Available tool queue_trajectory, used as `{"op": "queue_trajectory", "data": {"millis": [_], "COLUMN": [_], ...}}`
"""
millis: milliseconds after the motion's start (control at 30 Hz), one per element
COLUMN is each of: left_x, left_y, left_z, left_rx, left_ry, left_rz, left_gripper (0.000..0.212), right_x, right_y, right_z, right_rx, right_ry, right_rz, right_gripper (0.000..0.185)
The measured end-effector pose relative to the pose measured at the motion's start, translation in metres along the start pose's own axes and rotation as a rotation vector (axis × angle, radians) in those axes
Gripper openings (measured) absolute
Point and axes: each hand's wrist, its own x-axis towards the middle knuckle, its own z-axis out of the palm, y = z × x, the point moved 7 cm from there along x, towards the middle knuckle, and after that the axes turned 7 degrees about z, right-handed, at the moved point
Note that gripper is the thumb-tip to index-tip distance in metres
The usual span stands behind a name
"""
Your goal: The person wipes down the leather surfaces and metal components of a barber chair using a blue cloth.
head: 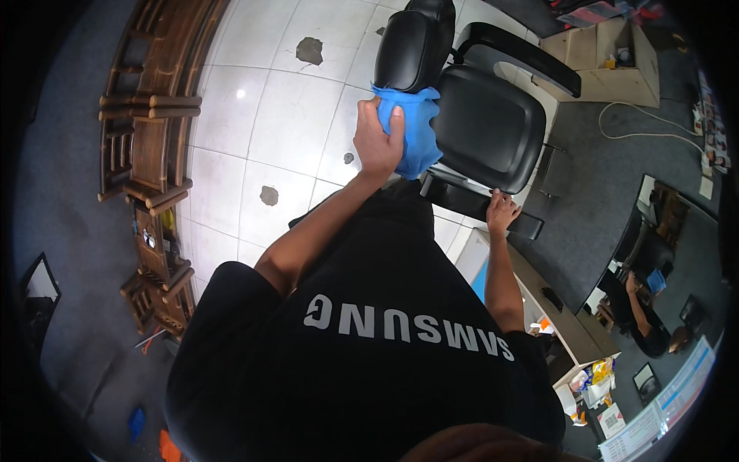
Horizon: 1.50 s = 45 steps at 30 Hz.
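Note:
A black padded barber-type chair (491,127) stands before me, with its padded back (401,52) towards the top of the view. My left hand (378,136) presses and grips a crumpled blue cloth (413,136) against the near end of that back; the cloth hides the surface beneath it. Resting by the near edge of the seat, over the near armrest (462,199), is my right hand (502,212), fingers slightly spread. It holds no loose item that I can see. The far armrest (519,52) curves beyond the seat.
Bamboo benches (159,138) line the left side. White floor tiles (283,118) have broken patches. On the right are a wooden cabinet (606,86), a pale cable (646,136), a wall mirror (652,265) and a long counter (560,306) with small packets (597,378) near its end.

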Motion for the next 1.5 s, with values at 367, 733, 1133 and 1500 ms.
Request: {"op": "queue_trajectory", "data": {"millis": [367, 733, 1133, 1500], "left_x": [-0.024, -0.092, -0.032, -0.084], "left_y": [-0.075, -0.090, -0.126, -0.089], "left_z": [0.027, 0.033, 0.069, 0.017], "left_rx": [-0.656, -0.612, -1.003, -0.936], "left_ry": [0.055, -0.131, -0.298, -0.229], "left_rz": [-0.703, -0.776, -1.082, -0.954], "left_gripper": [0.067, 0.069, 0.052, 0.050], "right_x": [0.003, 0.005, 0.008, 0.001], "right_y": [0.001, 0.002, -0.001, 0.003], "right_z": [0.003, 0.001, 0.002, 0.003], "right_rx": [0.003, 0.022, 0.003, -0.004], "right_ry": [-0.019, -0.017, 0.016, 0.056], "right_rz": [0.006, 0.001, -0.014, -0.021], "right_gripper": [0.052, 0.053, 0.051, 0.052]}}
